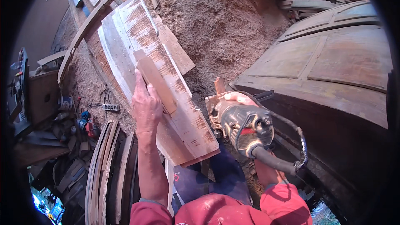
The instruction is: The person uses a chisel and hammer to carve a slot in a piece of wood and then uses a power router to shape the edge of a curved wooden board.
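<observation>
My left hand (146,104) grips the left edge of a small light-brown wooden block (162,89), which lies lengthwise on a wide pale board (191,129) with rough, streaked patches. My right hand (239,98) holds a black and silver power tool (246,127), like a router, with a square base plate and a thick cord trailing from its back end. The tool is beside the board's right edge, tilted, and its underside is mostly hidden. A short reddish wood piece (219,85) shows just behind its plate.
A large panelled wooden piece (346,58) stands at the right. Curved strips (104,171) stack at lower left, and a long curved piece (79,39) crosses the upper left. A power strip (110,107), red-and-blue tool (87,127) and shavings (225,37) lie around. More timber is piled at upper right.
</observation>
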A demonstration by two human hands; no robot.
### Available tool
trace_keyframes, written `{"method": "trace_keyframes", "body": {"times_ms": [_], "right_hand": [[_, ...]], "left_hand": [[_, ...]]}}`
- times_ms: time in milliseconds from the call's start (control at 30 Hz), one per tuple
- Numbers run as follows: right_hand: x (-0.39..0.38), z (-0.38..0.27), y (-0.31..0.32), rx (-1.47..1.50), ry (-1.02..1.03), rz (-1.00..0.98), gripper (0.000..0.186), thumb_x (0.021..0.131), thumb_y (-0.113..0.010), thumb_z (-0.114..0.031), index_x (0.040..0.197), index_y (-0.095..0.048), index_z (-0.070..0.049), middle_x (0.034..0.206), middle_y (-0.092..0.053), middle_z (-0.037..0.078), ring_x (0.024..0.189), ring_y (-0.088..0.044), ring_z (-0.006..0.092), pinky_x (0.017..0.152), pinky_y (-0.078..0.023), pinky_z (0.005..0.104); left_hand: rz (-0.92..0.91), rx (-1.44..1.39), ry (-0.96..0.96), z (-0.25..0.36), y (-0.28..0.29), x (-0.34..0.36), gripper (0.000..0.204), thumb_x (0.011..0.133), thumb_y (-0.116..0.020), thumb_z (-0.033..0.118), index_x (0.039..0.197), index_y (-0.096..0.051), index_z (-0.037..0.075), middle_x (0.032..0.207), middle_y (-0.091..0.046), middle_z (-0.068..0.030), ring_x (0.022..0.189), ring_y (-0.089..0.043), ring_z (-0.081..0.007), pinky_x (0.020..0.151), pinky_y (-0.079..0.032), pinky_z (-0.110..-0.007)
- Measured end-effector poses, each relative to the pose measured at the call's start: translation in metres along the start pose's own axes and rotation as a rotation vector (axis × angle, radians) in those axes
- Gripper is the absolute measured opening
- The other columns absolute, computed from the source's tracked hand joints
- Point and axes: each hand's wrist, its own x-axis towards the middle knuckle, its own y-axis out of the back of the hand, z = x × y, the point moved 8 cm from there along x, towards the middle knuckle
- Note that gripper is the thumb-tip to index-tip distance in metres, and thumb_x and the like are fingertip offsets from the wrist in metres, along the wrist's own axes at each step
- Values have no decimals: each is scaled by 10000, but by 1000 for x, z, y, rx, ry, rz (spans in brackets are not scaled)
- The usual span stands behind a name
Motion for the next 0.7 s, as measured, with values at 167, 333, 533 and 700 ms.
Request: {"method": "trace_keyframes", "body": {"times_ms": [167, 333, 533, 700], "right_hand": [[-1, -2, -14, -8, 76, -58, 743, 827, -806, -199, 1441, -398, -106, 1331, -542, 161, 1221, -561, 255, 1009, -512, 398], [-13, 33, -5, 341, -397, -20, 640, 906, -742, -182, 1445, -400, -130, 1325, -541, 193, 1219, -567, 288, 982, -542, 415], [21, -3, -39, 33, 75, -134, 699, 845, -794, -141, 1434, -419, -127, 1305, -563, 201, 1217, -567, 333, 1015, -506, 472], [19, 20, -57, -9, 222, -276, 814, 769, -856, -124, 1446, -404, -111, 1327, -556, 201, 1217, -559, 357, 1058, -454, 508]], "left_hand": [[-69, -20, 114, -3, -7, -6, 500, 1047, -474, 162, 1471, -413, -94, 1208, -652, -321, 1028, -683, -450, 894, -552, -503], [-127, -250, 276, -1, -21, 10, 620, 1018, -601, 332, 1428, -456, -110, 1160, -673, -326, 1017, -706, -436, 857, -583, -489], [203, 8, -83, 0, -21, 27, 527, 1023, -562, 317, 1500, -478, 109, 1084, -735, -175, 927, -734, -343, 811, -587, -446], [265, 14, -126, 7, -34, 19, 443, 1026, -522, 246, 1446, -544, 109, 1018, -725, -121, 854, -645, -256, 812, -458, -401]]}}
